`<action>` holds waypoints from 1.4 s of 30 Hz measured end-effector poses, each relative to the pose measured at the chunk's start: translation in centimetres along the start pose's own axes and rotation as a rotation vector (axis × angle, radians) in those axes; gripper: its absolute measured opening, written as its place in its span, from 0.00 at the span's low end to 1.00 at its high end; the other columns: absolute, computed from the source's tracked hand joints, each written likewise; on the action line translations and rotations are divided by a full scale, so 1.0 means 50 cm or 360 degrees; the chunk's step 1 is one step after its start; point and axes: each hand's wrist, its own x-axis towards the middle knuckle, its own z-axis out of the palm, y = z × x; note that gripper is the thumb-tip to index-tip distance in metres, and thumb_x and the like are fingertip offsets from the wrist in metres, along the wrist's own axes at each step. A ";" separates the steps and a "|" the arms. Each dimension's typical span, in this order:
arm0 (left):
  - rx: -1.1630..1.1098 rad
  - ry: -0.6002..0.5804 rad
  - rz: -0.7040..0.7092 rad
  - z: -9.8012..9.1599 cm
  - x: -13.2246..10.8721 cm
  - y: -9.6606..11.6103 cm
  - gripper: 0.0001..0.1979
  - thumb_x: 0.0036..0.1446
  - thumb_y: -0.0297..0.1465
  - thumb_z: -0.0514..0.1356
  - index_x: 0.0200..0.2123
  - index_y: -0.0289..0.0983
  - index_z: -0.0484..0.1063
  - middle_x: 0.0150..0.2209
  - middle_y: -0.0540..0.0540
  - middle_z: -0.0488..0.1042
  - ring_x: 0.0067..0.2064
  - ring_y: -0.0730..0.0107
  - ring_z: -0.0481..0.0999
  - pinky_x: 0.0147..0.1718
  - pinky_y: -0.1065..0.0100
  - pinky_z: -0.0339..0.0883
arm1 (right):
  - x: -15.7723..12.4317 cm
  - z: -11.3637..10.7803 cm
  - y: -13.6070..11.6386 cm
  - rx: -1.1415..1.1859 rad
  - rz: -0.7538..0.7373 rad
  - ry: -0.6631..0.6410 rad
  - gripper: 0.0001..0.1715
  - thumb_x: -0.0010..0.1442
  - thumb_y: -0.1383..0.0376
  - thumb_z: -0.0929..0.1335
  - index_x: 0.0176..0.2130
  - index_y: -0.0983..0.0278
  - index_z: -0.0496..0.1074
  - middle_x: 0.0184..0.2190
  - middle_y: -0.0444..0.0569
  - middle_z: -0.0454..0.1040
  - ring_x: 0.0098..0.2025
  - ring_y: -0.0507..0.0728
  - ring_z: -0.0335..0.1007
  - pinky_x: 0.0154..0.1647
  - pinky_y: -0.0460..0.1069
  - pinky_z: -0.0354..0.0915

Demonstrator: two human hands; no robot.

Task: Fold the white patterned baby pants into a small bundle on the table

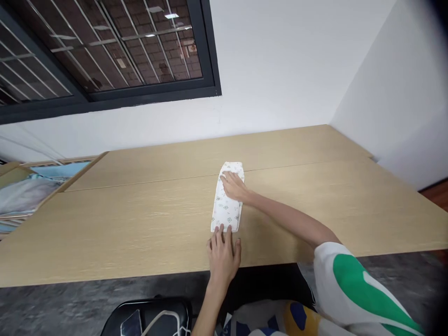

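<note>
A folded white cloth [226, 210] with a small greenish print lies flat on the wooden table, longer than it is wide. What kind of cloth item it is, I cannot tell. My left hand [223, 256] rests palm down at its near edge, fingers spread, with the fingertips touching that edge. Across the far part of the cloth lies my right hand [234, 186], its fingers pointing left and slightly bent, resting on the fabric. At the right side a lower layer of the cloth peeks out.
The light wooden table [122, 224] has a seam along its length and stands by a white wall [280, 65]. A dark-framed barred window [115, 46] is above. Bedding [31, 193] lies beyond the left end. A black stool [154, 308] below holds a phone [132, 324] and a white cable.
</note>
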 end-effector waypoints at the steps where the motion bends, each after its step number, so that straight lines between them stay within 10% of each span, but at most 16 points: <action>1: -0.0012 -0.0002 0.0014 -0.003 -0.005 0.001 0.22 0.70 0.36 0.55 0.65 0.38 0.68 0.66 0.34 0.68 0.67 0.44 0.66 0.57 0.47 0.61 | -0.044 -0.016 -0.023 0.0041 -0.0047 -0.0047 0.23 0.69 0.71 0.58 0.57 0.70 0.72 0.58 0.67 0.70 0.61 0.69 0.65 0.64 0.66 0.61; 5: -0.0137 -0.0028 0.0114 -0.021 -0.047 0.009 0.21 0.71 0.37 0.56 0.63 0.40 0.69 0.64 0.36 0.71 0.63 0.47 0.70 0.56 0.48 0.60 | -0.238 -0.087 -0.091 0.0375 -0.0277 -0.0317 0.19 0.74 0.63 0.59 0.51 0.66 0.75 0.47 0.57 0.77 0.48 0.61 0.74 0.53 0.58 0.71; 10: -0.0370 -0.0033 0.0325 -0.039 -0.099 0.009 0.19 0.68 0.37 0.60 0.60 0.41 0.71 0.57 0.40 0.77 0.56 0.54 0.74 0.52 0.53 0.60 | -0.438 -0.135 -0.140 0.0454 -0.0439 -0.0403 0.29 0.71 0.54 0.65 0.65 0.64 0.65 0.65 0.59 0.68 0.69 0.65 0.62 0.70 0.61 0.61; 19: -0.0805 0.0162 0.0706 -0.116 -0.106 0.015 0.13 0.66 0.22 0.58 0.50 0.42 0.74 0.42 0.50 0.81 0.41 0.68 0.77 0.44 0.62 0.59 | -0.568 -0.141 -0.203 0.0277 -0.0437 -0.0153 0.25 0.68 0.74 0.61 0.61 0.58 0.66 0.51 0.54 0.79 0.54 0.64 0.77 0.61 0.62 0.72; 23: -0.0891 0.0443 0.0670 -0.145 -0.106 0.038 0.17 0.63 0.21 0.61 0.53 0.42 0.72 0.43 0.48 0.80 0.43 0.68 0.77 0.44 0.62 0.62 | -0.555 -0.211 -0.220 0.0320 -0.0394 -0.0171 0.18 0.69 0.74 0.61 0.54 0.62 0.70 0.38 0.51 0.79 0.40 0.61 0.78 0.46 0.57 0.74; 28: -0.0882 0.1121 0.0139 -0.113 -0.109 0.064 0.15 0.59 0.22 0.64 0.48 0.41 0.72 0.43 0.44 0.73 0.45 0.63 0.75 0.43 0.60 0.69 | -0.452 -0.255 -0.180 0.0542 -0.0083 0.0023 0.14 0.74 0.67 0.59 0.54 0.61 0.69 0.46 0.53 0.77 0.47 0.60 0.75 0.49 0.55 0.71; 35: -0.0484 0.0174 0.0010 -0.042 -0.067 0.119 0.25 0.68 0.33 0.55 0.66 0.36 0.64 0.63 0.33 0.70 0.65 0.48 0.69 0.58 0.49 0.66 | -0.231 -0.170 -0.043 0.0514 0.0170 0.0101 0.13 0.73 0.66 0.61 0.51 0.64 0.73 0.48 0.55 0.71 0.52 0.60 0.69 0.57 0.56 0.66; 42: -0.0148 -0.0050 -0.0027 0.001 -0.052 0.133 0.27 0.69 0.36 0.53 0.68 0.34 0.66 0.70 0.31 0.63 0.70 0.39 0.62 0.60 0.44 0.64 | -0.169 -0.081 0.015 0.0173 0.0344 -0.0139 0.18 0.71 0.67 0.64 0.58 0.69 0.71 0.55 0.63 0.72 0.59 0.64 0.66 0.62 0.60 0.62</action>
